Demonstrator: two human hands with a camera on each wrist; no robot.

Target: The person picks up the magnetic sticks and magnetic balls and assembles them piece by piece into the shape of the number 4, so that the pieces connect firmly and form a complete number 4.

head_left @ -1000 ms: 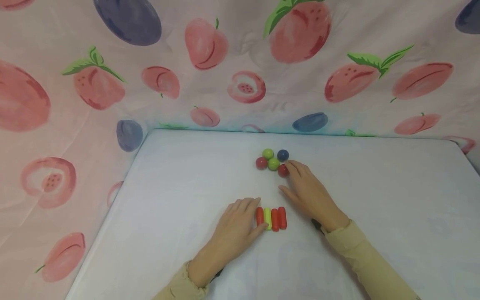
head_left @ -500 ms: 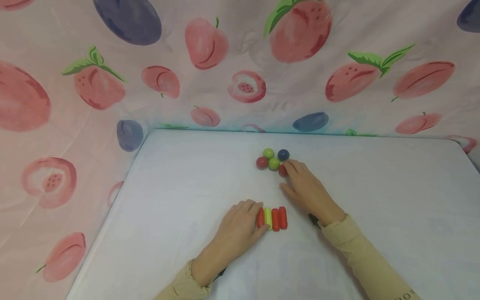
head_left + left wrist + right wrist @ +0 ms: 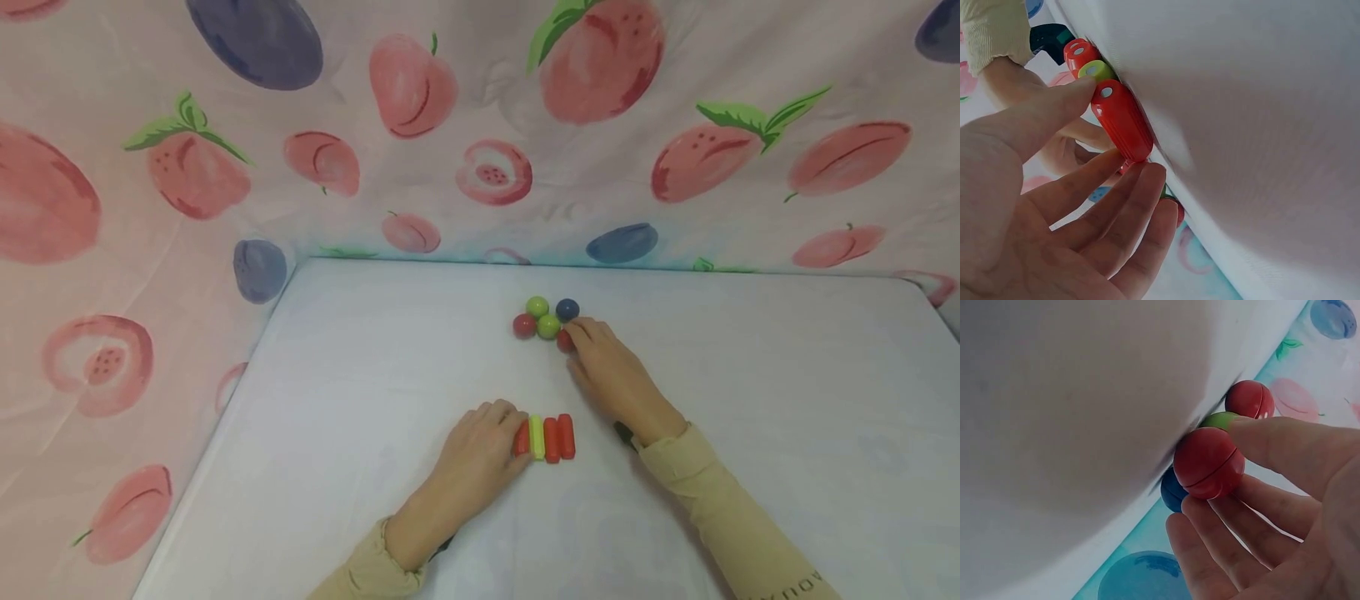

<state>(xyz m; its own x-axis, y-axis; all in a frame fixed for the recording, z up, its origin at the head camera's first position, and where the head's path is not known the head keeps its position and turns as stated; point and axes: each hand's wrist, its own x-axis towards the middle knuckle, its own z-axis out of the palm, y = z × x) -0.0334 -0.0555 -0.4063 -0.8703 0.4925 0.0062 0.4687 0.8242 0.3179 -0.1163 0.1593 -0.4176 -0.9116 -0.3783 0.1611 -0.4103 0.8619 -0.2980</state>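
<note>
Tabletop point(image 3: 337, 358), white, backed by fruit-print cloth point(image 3: 566, 167)

Far left: cloth, continuing down the side. Left hand point(image 3: 480, 462), thumb and fingers gripping leftmost red stick point(image 3: 1121, 119) by its ends. Alongside: yellow-green stick point(image 3: 537, 437), two red sticks point(image 3: 552, 440). Farther back: red ball point(image 3: 524, 326), two green balls point(image 3: 548, 326), blue ball point(image 3: 567, 309). Right hand point(image 3: 618, 379), apart from left, pinching nearest red ball point(image 3: 1209, 464).

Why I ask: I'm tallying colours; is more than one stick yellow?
No, the head view shows one yellow stick among three red sticks.
</note>
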